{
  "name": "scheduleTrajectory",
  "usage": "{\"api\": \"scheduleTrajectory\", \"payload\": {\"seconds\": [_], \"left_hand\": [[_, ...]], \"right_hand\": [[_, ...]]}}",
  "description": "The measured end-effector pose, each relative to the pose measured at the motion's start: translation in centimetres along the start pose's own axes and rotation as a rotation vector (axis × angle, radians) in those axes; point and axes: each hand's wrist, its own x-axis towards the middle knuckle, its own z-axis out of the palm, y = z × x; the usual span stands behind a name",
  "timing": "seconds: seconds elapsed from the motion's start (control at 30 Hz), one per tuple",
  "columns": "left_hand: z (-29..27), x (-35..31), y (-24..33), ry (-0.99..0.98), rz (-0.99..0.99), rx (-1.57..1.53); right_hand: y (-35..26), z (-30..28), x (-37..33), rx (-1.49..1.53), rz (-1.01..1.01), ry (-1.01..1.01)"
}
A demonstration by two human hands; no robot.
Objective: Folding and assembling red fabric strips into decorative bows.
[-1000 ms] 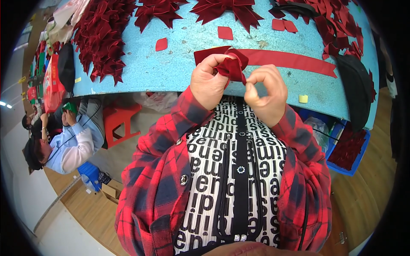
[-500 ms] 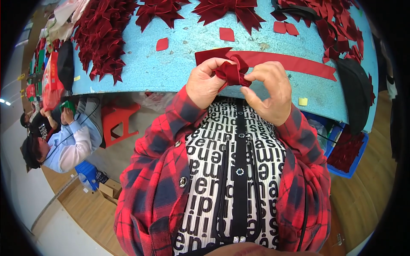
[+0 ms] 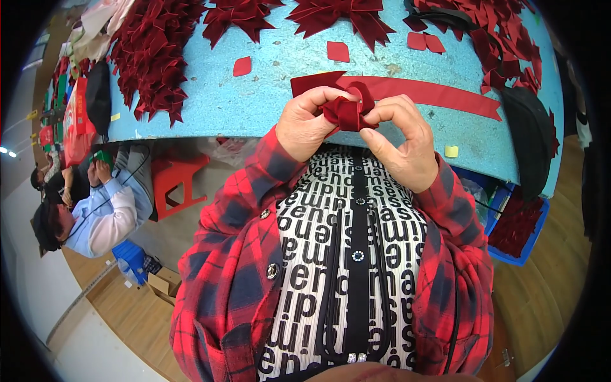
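Observation:
Between my two hands, just over the table's near edge, is a dark red velvet ribbon bow (image 3: 347, 114) with a folded band at its middle. My left hand (image 3: 307, 122) grips its left side, thumb and fingers closed on the velvet. At the bow's right side, my right hand (image 3: 405, 140) pinches the cloth between thumb and forefinger. Behind them a long red ribbon strip (image 3: 433, 93) with a notched right end lies flat on the table. Its left part, showing the darker velvet side (image 3: 312, 82), is partly hidden by my left hand.
The blue table (image 3: 235, 105) carries a heap of dark red bows (image 3: 156, 57) at left, loose ribbon pieces (image 3: 503, 44) at right and small red cloth squares (image 3: 338, 51). A black cloth (image 3: 527, 140) hangs at the right edge. Below stands a blue crate (image 3: 519, 232); a person (image 3: 102, 210) sits left.
My right hand has shifted slightly at the bow's right side, and its fingers now press closer against the velvet. The bow has turned a little; my left hand keeps its hold.

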Motion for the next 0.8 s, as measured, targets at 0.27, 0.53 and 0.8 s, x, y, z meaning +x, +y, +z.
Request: {"api": "scheduleTrajectory", "payload": {"seconds": [0.27, 0.53, 0.8], "left_hand": [[-0.2, 0.3, -0.3, -0.025, 0.157, 0.359], [-0.3, 0.0, -0.3, -0.027, -0.160, 0.023], [-1.0, -0.2, -1.2, -0.042, -0.233, 0.045]], "right_hand": [[0.5, -0.1, -0.1, 0.012, -0.088, 0.006], [0.5, 0.9, -0.8, 0.066, -0.133, 0.043], [1.1, 1.6, -1.8, 0.348, 0.213, 0.012]]}}
